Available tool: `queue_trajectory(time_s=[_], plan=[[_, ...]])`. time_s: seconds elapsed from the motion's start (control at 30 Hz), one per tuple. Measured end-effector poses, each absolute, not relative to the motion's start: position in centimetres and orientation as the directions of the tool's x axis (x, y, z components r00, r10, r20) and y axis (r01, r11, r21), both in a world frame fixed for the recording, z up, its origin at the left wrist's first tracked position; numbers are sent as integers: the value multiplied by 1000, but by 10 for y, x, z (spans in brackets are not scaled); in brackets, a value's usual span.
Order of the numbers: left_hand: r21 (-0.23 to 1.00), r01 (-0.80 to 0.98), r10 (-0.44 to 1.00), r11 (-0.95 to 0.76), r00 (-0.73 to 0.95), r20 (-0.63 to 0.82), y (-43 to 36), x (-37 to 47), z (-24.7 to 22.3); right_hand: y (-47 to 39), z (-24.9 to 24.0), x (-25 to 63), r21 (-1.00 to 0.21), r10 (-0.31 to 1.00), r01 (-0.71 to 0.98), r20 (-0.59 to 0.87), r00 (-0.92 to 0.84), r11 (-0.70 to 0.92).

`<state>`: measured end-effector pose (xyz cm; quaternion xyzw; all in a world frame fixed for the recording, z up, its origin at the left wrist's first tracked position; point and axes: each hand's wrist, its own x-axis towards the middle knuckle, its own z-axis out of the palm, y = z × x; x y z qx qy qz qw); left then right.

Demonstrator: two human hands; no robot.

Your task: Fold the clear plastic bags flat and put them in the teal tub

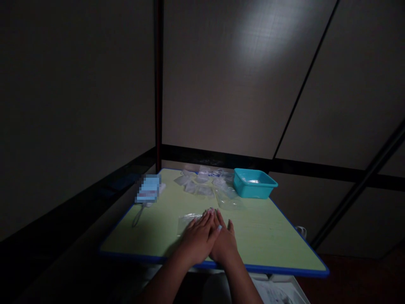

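Note:
My left hand (pixel 198 240) lies flat with its fingers stretched out, pressing on a clear plastic bag (pixel 185 223) near the front of the table. Beside it my right hand (pixel 225 241) is also flat, fingers extended and slightly spread. The two hands touch, and the left thumb lies over the right hand. Most of the bag's right part is hidden under the hands. Just beyond the fingertips another clear plastic bag (pixel 229 200) rests on the table.
The yellow-green table (pixel 265 236) has a blue edge. Several small clear bags (pixel 199 188) lie scattered toward its back. A turquoise bin (pixel 255 190) stands at the back right with something clear inside. A pixelated blue item (pixel 148 188) with a strap sits at the left edge. Dark walls enclose the table.

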<state>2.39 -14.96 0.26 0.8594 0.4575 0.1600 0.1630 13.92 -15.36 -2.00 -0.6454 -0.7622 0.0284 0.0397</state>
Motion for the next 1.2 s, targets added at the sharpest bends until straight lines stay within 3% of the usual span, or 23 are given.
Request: queue_trajectory(time_s=[0.4, 0.97, 1.2], plan=[[197, 833, 854, -517, 486, 186, -142, -17, -21, -149, -24, 135, -194, 995, 978, 63, -71, 82], [147, 869, 879, -472, 449, 163, -135, -51, -20, -156, -13, 131, -213, 995, 974, 83, -58, 74], [140, 865, 871, -481, 455, 182, -137, -51, -19, -168, -12, 154, -195, 974, 974, 214, -75, 118]])
